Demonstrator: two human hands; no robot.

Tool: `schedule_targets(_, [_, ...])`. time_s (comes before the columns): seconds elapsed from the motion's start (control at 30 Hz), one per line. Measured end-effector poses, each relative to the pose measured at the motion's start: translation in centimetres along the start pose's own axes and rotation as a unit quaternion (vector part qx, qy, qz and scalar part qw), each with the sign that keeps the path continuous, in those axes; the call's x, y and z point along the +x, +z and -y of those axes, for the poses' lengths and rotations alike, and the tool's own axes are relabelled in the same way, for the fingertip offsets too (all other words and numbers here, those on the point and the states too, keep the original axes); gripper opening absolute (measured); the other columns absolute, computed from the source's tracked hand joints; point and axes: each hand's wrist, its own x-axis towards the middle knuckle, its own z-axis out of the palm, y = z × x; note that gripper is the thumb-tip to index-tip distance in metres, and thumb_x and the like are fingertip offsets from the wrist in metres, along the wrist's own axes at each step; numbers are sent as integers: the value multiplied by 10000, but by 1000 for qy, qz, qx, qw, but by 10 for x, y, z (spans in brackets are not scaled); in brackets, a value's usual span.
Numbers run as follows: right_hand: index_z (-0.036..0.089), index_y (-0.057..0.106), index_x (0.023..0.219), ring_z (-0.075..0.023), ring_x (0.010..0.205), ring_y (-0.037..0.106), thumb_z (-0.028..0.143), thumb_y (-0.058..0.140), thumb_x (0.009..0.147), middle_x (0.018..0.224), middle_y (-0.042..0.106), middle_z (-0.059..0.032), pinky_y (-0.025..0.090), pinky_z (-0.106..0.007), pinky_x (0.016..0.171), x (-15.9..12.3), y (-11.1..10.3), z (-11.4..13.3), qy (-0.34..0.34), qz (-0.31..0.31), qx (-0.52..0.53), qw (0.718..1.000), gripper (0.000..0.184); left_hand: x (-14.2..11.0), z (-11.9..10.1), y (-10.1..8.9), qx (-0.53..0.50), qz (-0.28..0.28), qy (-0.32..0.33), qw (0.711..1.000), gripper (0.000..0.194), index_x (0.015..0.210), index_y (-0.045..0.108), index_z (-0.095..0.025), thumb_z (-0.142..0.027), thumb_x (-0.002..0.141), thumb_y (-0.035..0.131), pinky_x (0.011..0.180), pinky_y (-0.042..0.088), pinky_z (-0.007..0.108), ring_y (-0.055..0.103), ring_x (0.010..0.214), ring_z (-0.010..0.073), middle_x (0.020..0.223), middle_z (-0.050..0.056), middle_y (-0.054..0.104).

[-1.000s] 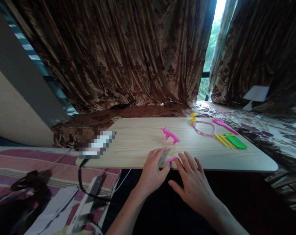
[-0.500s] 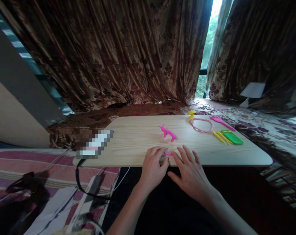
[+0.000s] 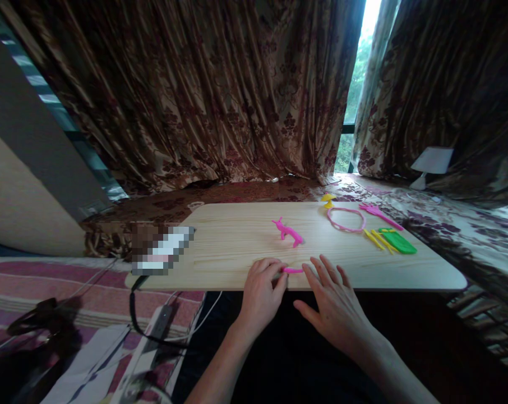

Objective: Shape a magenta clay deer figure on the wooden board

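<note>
My left hand (image 3: 260,292) rests at the near edge of a light wooden board (image 3: 237,241), fingers curled and pinching one end of a small pink strip (image 3: 293,270). My right hand (image 3: 332,300) lies beside it with fingers spread flat, the index fingertip touching the strip's other end. A pink animal figure (image 3: 288,233) stands on the board just beyond the hands.
At the board's far right lie a pink ring (image 3: 344,220), a pink stick (image 3: 381,216), a yellow piece (image 3: 328,200), yellow sticks (image 3: 377,239) and a green flat piece (image 3: 399,243). A blurred object (image 3: 161,252) sits at the left corner. Cables and a power strip (image 3: 153,331) lie below left. Curtains hang behind.
The left hand's fingers have curled in from flat and closed on the pink strip. The right hand has stayed spread beside it. The view shifted slightly.
</note>
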Motion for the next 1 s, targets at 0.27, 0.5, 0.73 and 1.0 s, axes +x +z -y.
schedule_targets(0.27, [183,456,1318,-329,1351,245,518,450,844,1416,406,-128,197,-529,1064,-1,3,2,-11,15,10,1000,581,0,-2,0,-22,-5,-1,1000,148,908,664,-226,-186,831,544,882,445,384,552,970,210,973,45,629])
schedule_targets(0.5, [120,473,1304,-330,1354,234,540,439,844,1408,414,-154,180,-521,1076,1,4,1,-9,18,10,1000,624,-1,-3,-1,-39,-10,0,999,148,872,663,-219,-151,822,541,864,450,375,557,946,201,935,42,633])
schedule_targets(0.73, [178,421,1348,-321,1354,241,522,443,850,1417,409,-125,192,-521,1071,4,-1,7,-25,15,26,999,606,-1,-4,0,-53,-17,2,998,158,898,655,-216,-153,830,527,877,455,388,560,945,201,942,43,637])
schedule_targets(1.0, [193,457,1320,-333,1362,216,517,448,851,1428,390,-133,165,-537,1072,6,1,11,-32,16,21,999,570,-3,-2,-2,-64,-41,-2,997,384,1083,599,-216,-32,779,453,955,430,399,532,1057,200,1072,54,617])
